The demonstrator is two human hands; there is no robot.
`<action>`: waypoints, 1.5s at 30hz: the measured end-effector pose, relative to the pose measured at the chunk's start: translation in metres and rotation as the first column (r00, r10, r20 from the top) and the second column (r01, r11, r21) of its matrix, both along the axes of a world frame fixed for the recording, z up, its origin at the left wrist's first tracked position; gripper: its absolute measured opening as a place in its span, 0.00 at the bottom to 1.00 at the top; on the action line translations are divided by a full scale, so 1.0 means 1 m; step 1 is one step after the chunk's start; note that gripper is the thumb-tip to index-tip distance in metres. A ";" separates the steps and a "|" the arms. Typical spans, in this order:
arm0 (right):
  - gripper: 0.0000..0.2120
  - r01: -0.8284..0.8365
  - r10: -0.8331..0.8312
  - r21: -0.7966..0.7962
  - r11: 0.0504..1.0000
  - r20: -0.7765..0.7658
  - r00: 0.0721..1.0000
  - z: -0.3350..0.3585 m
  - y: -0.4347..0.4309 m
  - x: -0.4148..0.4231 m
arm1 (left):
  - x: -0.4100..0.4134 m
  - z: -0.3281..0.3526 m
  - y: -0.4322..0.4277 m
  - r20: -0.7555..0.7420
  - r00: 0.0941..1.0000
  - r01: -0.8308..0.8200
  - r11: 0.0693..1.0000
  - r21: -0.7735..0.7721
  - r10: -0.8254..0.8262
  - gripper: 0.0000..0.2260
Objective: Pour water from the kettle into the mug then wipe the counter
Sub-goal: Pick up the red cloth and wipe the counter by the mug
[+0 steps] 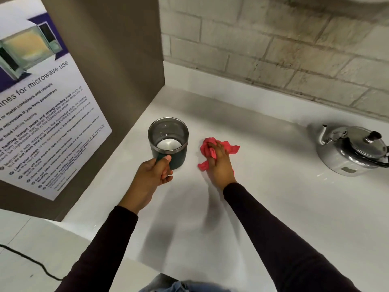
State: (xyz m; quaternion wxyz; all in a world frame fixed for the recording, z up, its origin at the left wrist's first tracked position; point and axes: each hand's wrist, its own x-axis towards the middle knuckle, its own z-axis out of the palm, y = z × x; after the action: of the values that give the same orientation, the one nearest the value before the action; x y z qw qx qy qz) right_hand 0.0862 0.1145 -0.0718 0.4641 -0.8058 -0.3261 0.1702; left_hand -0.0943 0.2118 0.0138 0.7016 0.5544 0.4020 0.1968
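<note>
The left hand [154, 172] is wrapped around the handle of a dark green cylindrical mug with a steel rim and a shiny metal inside [168, 142], thumb pressed on top of the handle, and the mug appears to stand on the smooth white counter [273, 207], though whether its base is fully down cannot be told. A pale pool shows at the bottom of the mug, which reads as a shallow fill of water, so the pouring step looks done. Just beside that hand, towards the wall, the right hand [220, 163] presses flat on a crumpled pink-red cloth [210, 151], fingers curled over its bunched middle while loose corners stick out on either side of the hand. Far off to the right of the right hand, well apart from both hands, a rounded silver metal kettle with a black lid knob and black handle [351, 152] sits upright on the counter with its spout turned towards the mug; nobody is touching it. To the left of the left hand a brown panel carries a printed white microwave-guidelines poster [44, 114]. Judging from this, the task is in its second half: the wiping is under way near the mug, and what appears left is to pass the cloth over the rest of the surface, perhaps shifting the mug aside to reach under it. No spill or droplets can be made out on the counter.
</note>
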 end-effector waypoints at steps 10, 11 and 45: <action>0.29 -0.346 0.501 -0.381 0.857 0.462 0.732 -0.021 0.001 -0.077 | -0.037 0.000 0.014 0.030 0.999 -0.035 0.994 0.101 0.032 0.21; 0.29 -0.348 0.503 -0.381 0.856 0.466 0.728 -0.024 -0.006 -0.079 | -0.039 -0.001 0.014 0.023 0.999 -0.050 0.994 0.094 0.048 0.21; 0.12 -0.465 0.486 -0.147 0.873 0.349 0.801 -0.003 -0.107 -0.062 | -0.017 -0.023 -0.007 -0.001 0.995 0.104 0.991 0.084 -0.104 0.19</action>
State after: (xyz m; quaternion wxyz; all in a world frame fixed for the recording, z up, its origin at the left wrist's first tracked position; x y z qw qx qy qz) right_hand 0.0244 0.0078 -0.0749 0.3135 -0.7277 -0.5954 0.1326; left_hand -0.1115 0.2052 -0.0095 0.6877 0.6033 0.3627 0.1777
